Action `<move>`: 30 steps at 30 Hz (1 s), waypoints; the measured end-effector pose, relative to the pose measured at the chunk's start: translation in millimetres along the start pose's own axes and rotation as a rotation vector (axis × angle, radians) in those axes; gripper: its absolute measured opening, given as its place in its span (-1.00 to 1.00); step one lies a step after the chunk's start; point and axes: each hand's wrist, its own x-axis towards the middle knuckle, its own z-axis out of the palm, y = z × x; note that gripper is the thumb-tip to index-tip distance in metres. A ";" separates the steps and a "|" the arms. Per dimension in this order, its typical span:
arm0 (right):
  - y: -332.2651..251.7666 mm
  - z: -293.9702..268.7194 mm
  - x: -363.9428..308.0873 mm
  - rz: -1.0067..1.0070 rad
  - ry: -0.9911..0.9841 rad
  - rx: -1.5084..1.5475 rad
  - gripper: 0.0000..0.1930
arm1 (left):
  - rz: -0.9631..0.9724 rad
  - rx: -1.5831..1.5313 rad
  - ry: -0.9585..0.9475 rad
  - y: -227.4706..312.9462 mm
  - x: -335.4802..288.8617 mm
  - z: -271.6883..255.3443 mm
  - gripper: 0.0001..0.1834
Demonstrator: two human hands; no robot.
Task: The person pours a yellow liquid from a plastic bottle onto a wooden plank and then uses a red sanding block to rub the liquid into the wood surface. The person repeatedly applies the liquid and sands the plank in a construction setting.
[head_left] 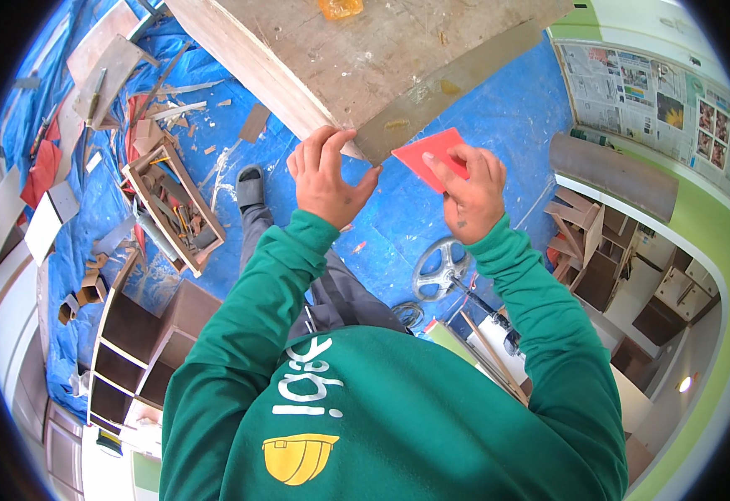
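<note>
A flat red plastic spreader (428, 160) is pinched in my right hand (475, 188), thumb on its upper face. Its pointed corner reaches toward the near corner of a large wooden panel (382, 67). At that corner is my left hand (327, 174), fingers curved and thumb spread apart, with nothing seen between them. The fingertips are by the panel's pale left edge; whether they touch it I cannot tell. Brownish, filler-like material coats the panel's right edge face (457, 83), with yellowish smears on it. An orange-yellow lump (340, 8) sits on the panel's top.
Blue sheeting (515, 108) covers the floor. To the left stands a wooden toolbox (202, 250) full of tools, among scattered board offcuts (102, 71). A grey spoked wheel (440, 269) is below my hands. Shelving (119, 359) stands lower left; a brown roll (615, 175) lies right.
</note>
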 end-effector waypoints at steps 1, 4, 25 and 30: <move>0.3 -1.2 4.4 0.006 -0.003 0.005 -0.39 | 0.003 -0.001 -0.003 -0.3 0.0 0.0 -0.18; 1.1 5.2 22.4 0.049 -0.007 0.060 -0.41 | 0.015 0.002 -0.010 -1.6 0.7 -1.3 -0.17; -15.0 -4.9 37.1 -0.161 -0.201 0.062 -0.46 | 0.049 0.000 -0.006 -13.1 -0.3 -0.1 -0.20; -8.4 -12.5 36.5 -0.196 -0.249 0.031 -0.45 | 0.053 0.005 -0.040 -13.1 1.6 -4.4 -0.20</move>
